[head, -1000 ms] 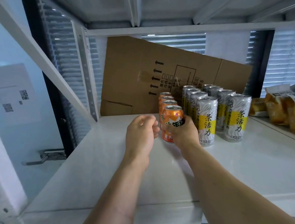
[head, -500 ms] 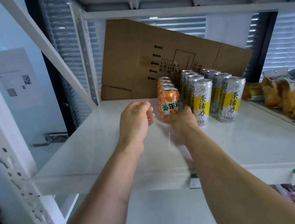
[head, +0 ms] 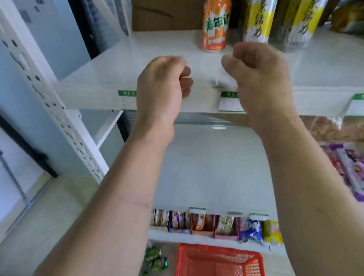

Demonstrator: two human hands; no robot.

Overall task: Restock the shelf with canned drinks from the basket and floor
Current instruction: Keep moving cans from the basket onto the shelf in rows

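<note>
An orange can (head: 216, 22) stands on the white shelf (head: 105, 78) at the front of its row. Beside it on the right stand tall silver-and-yellow cans (head: 258, 10). My left hand (head: 161, 89) and my right hand (head: 259, 76) hover side by side at the shelf's front edge, below the cans. Both have their fingers curled in and hold nothing. A red mesh basket (head: 219, 269) sits on the floor below, and the part of its inside that shows holds no cans.
A cardboard sheet (head: 165, 7) leans behind the cans. Snack bags lie at the right of the shelf. Lower shelves carry purple packs (head: 360, 173) and small snack boxes (head: 217, 220). Green packets (head: 155, 265) lie on the floor left of the basket. A perforated white upright (head: 40, 84) stands at left.
My right hand has let go of the orange can, which stays on the shelf. Both hands have drawn back to the shelf's front edge, and the view has tilted down to the basket.
</note>
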